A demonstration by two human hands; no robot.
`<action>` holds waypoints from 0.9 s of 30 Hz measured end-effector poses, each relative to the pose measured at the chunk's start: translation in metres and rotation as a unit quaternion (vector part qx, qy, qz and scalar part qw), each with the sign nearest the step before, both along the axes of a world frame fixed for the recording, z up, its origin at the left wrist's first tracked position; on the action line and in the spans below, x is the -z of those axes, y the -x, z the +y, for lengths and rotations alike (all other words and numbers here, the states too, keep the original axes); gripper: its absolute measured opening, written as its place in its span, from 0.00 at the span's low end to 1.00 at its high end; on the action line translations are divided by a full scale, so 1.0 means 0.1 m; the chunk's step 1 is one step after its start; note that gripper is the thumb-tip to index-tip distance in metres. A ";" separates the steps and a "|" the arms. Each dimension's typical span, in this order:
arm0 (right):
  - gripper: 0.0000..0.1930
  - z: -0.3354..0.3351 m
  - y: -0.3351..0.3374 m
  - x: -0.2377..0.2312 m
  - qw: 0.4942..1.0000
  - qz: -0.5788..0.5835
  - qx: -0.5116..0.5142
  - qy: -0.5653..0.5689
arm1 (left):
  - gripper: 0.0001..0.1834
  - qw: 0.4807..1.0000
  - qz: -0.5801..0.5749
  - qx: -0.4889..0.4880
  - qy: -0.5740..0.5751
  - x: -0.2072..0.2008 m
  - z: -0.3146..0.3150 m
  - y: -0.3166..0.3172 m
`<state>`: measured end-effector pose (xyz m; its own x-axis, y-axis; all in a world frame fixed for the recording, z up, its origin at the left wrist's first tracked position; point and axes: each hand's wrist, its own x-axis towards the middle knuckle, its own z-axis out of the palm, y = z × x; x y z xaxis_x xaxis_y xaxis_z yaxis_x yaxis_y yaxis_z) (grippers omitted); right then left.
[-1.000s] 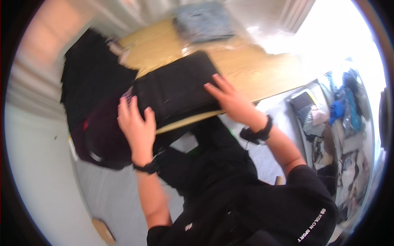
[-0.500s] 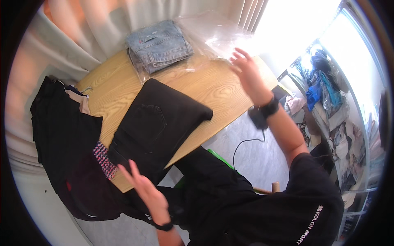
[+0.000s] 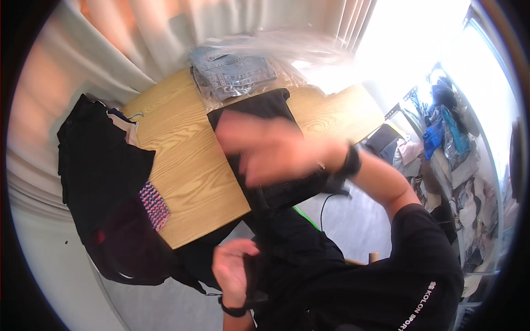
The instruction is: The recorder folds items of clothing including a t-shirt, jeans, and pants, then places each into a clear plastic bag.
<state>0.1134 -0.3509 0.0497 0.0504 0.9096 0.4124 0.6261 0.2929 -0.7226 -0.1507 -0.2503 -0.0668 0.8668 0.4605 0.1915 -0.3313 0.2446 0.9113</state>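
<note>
A pair of folded black jeans lies across the wooden table, turned at a slant, its lower part reaching past the near edge. Blurred by motion, my right hand passes over the jeans; its fingers are too smeared to read, and contact with the cloth cannot be told. Below the table's near edge is my left hand, fingers curled in beside dark cloth. What it holds, if anything, is hidden against the black clothing. Both wrists wear black bands.
Folded light blue jeans sit at the back under a blurred clear plastic bag. At the left, black garments hang over the table edge by a patterned cloth. Clothes crowd the shelving at right, and a curtain borders the back.
The black jeans have shifted right and turned. My right hand swept left over them from the far right. My left hand dropped below the table edge and its fingers curled. The plastic bag moved.
</note>
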 end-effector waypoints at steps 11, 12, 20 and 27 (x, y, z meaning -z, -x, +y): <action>0.33 -0.79 1.46 1.39 0.615 0.778 -0.008 0.126 | 0.48 0.981 -0.062 -0.005 0.185 -0.47 0.36 -0.10; 0.30 -0.75 1.40 1.40 0.569 0.814 0.072 0.090 | 0.49 0.986 -0.042 0.008 0.164 -0.51 0.27 -0.21; 0.26 -0.49 0.97 1.28 0.533 0.796 0.286 0.025 | 0.54 0.991 0.043 -0.058 0.108 -0.74 0.25 -1.13; 0.17 -1.19 0.88 1.35 0.532 0.766 0.319 -0.169 | 0.47 0.803 0.218 -0.296 -0.469 -0.20 0.69 -1.30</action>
